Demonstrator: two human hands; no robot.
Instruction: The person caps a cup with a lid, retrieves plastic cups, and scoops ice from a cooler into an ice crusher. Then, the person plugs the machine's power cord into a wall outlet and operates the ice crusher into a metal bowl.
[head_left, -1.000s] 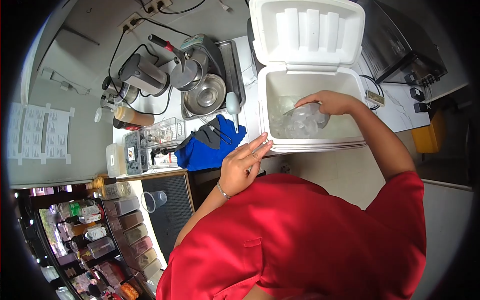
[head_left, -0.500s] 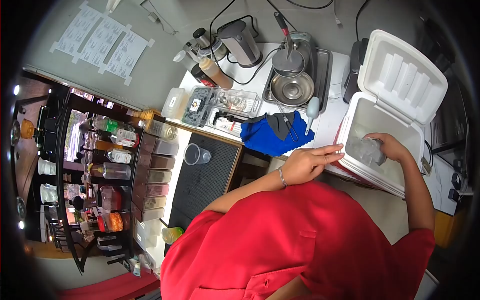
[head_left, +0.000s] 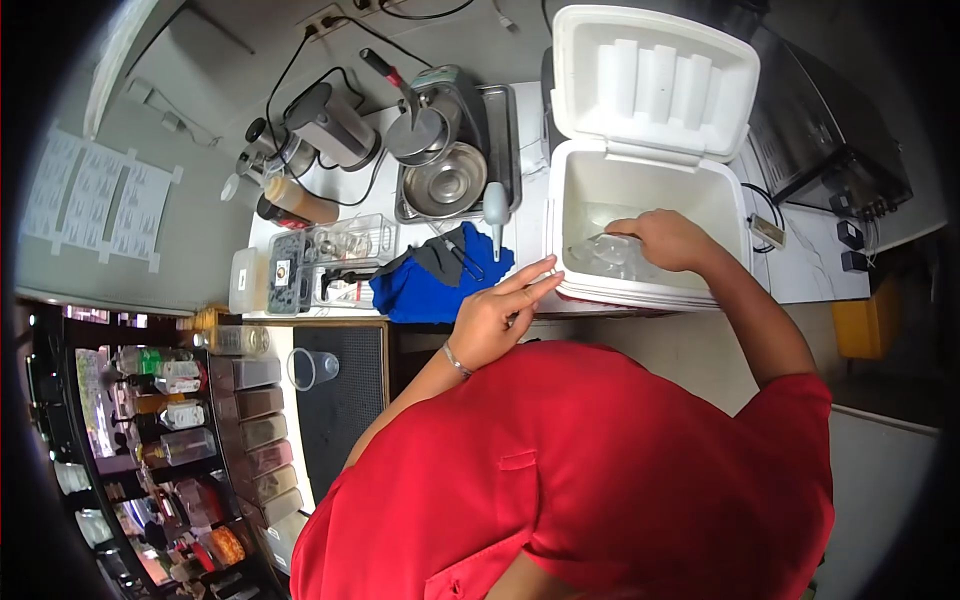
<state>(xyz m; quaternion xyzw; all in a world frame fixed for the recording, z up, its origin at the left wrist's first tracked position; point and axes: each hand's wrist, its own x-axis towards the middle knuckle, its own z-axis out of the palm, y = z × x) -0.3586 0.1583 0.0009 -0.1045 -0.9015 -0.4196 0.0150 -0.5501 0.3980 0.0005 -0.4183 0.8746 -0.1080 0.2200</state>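
Observation:
My right hand [head_left: 668, 240] reaches into the open white cooler [head_left: 650, 291], its fingers closed round the rim of a clear container [head_left: 622, 252]. Ice lies in and around this container, low in the cooler; the two are hard to tell apart. With its first two fingers stretched out, my left hand [head_left: 492, 322] touches the cooler's front left corner and holds nothing. The cooler's lid [head_left: 655, 85] stands raised at the back.
Left of the cooler are a blue cloth [head_left: 425, 290], a pale-handled utensil [head_left: 496, 205], a metal bowl [head_left: 445, 182] on a tray, a kettle [head_left: 330, 125] and a clear organiser [head_left: 350, 240]. An empty plastic cup [head_left: 315, 369] sits on a dark mat [head_left: 345, 420].
The view swung right and back. My right hand remains in the cooler, with the clear container now lower and less ice visible in it. My left hand stays at the cooler's corner.

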